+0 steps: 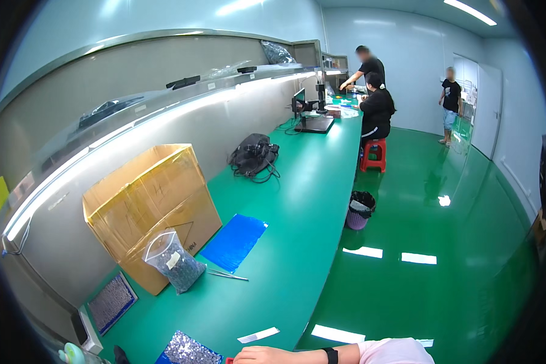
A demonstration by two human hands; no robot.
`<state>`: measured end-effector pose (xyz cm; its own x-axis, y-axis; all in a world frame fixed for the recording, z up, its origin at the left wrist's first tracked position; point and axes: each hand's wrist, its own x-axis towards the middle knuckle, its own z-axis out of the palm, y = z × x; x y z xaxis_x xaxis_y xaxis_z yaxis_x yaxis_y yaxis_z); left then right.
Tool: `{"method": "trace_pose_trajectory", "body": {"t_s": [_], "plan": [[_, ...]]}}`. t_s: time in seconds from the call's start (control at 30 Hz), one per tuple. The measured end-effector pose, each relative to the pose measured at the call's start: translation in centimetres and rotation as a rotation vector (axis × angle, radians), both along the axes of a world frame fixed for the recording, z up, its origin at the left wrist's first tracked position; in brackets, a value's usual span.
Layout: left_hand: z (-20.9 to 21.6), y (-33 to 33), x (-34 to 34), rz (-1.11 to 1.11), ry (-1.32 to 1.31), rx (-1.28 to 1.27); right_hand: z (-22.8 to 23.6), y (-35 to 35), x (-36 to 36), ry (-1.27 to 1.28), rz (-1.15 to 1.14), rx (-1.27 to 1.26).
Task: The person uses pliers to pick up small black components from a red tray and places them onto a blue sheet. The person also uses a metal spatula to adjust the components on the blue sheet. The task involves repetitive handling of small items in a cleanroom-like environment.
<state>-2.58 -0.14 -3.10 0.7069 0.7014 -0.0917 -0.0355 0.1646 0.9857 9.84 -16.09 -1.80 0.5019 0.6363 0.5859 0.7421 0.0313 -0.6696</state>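
My right hand [258, 356] lies at the bottom edge of the head view, its forearm reaching in from the right with a black wristband and a pale pink sleeve. Its fingers look curled at a small red thing [229, 360], mostly cut off by the frame. Just left of it is a blue sheet covered with small silvery pieces [188, 350]. A white strip [258, 335] lies beyond the hand. Farther up the green bench are metal tweezers [227, 275] and a clear zip bag of small dark pieces [181, 267]. My left hand is out of view.
A large open cardboard box [145, 206] stands behind the bag, beside a blue sheet [235, 242]. Another piece-covered panel [112, 303] leans at left. A black bag [255, 156], a monitor [298, 103], two people at the bench, a red stool [374, 155] and a bin [358, 217] are farther off.
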Motion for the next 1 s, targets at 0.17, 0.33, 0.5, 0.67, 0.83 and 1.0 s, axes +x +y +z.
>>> {"method": "trace_pose_trajectory", "body": {"t_s": [0.17,0.33,0.5,0.67,0.83,1.0], "plan": [[-1.4,-0.1,0.7,0.018,-0.057,0.067,0.3,0.4,0.7,-0.035,-0.026,-0.034],[-3.5,-0.1,0.5,0.126,-0.176,0.018,0.3,0.7,1.7,-0.023,-0.005,-0.076],[-2.5,-0.3,0.7,0.075,-0.293,-0.202,-0.9,1.0,1.5,0.049,-0.016,-0.176],[-1.8,-0.4,-0.9,0.047,-0.233,-0.121,-0.3,1.1,0.8,0.051,0.023,-0.218],[-0.6,-0.9,-0.6,0.092,-0.157,-0.126,-0.2,0.7,1.2,0.042,0.05,-0.237],[0.0,-1.0,-0.5,0.091,-0.125,-0.144,-0.1,0.6,1.6,0.055,0.091,-0.246]]}}
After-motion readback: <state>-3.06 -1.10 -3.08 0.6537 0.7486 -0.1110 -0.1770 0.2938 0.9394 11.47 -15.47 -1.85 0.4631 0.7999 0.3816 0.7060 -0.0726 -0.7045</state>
